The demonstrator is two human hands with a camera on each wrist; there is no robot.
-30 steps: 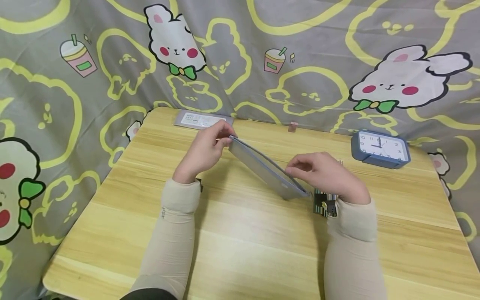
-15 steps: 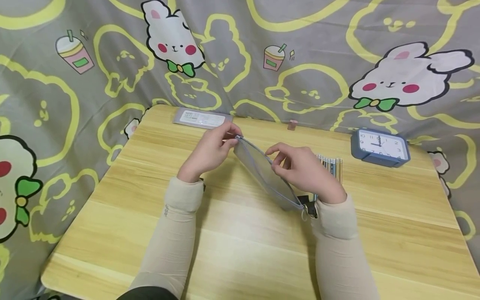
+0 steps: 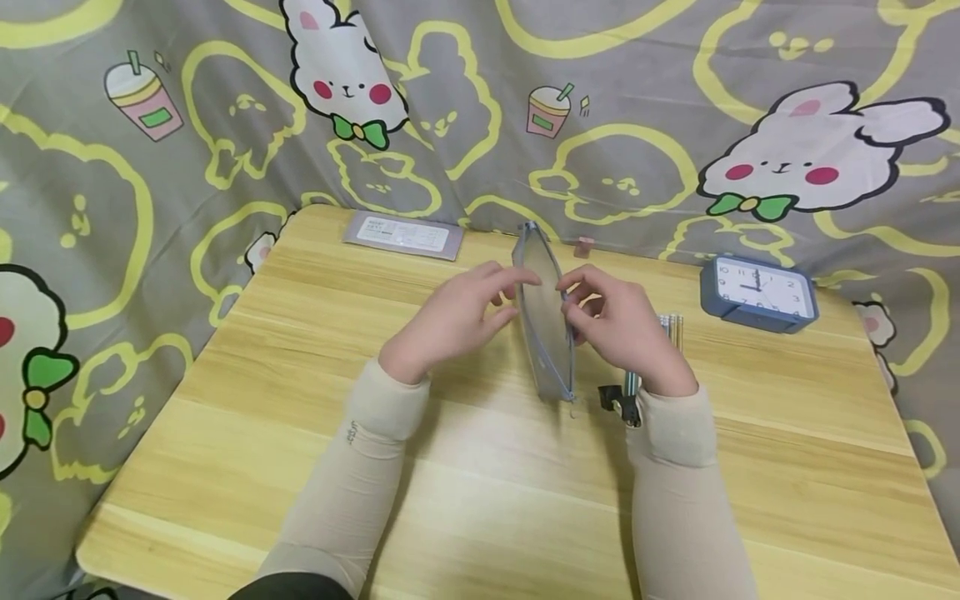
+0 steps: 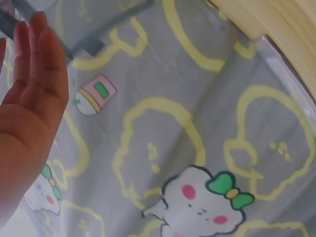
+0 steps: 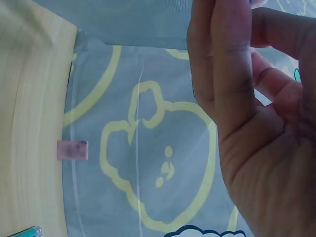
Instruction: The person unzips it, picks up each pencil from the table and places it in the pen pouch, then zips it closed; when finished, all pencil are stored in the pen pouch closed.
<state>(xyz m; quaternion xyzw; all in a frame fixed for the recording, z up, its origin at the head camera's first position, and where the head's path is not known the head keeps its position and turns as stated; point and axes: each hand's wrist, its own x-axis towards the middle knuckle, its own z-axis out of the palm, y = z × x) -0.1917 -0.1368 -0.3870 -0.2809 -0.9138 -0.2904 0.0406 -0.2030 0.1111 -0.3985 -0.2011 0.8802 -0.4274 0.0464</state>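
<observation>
A translucent grey-blue zip pouch (image 3: 546, 342) hangs upright above the table, its long mouth parted. My right hand (image 3: 621, 321) pinches the pouch's right edge between thumb and fingers. On the other side, my left hand (image 3: 459, 317) reaches its index finger across the left edge, with the thumb held apart below. The left wrist view shows the left fingers (image 4: 37, 54) nearly straight close to the pouch (image 4: 116, 17). Beyond my right hand lies a row of pencils (image 3: 672, 330), partly hidden by that hand and wrist.
A blue alarm clock (image 3: 759, 293) stands at the back right of the wooden table (image 3: 480, 500). A flat grey packet with a white label (image 3: 403, 235) lies at the back left. Behind the table hangs a patterned curtain (image 3: 465, 100); a small pink tab (image 3: 583, 247) shows at the back edge.
The pouch has swung from slanting to nearly lengthwise, and its mouth has widened. My left hand has left its far corner for the left edge; my right hand has moved left onto its right edge.
</observation>
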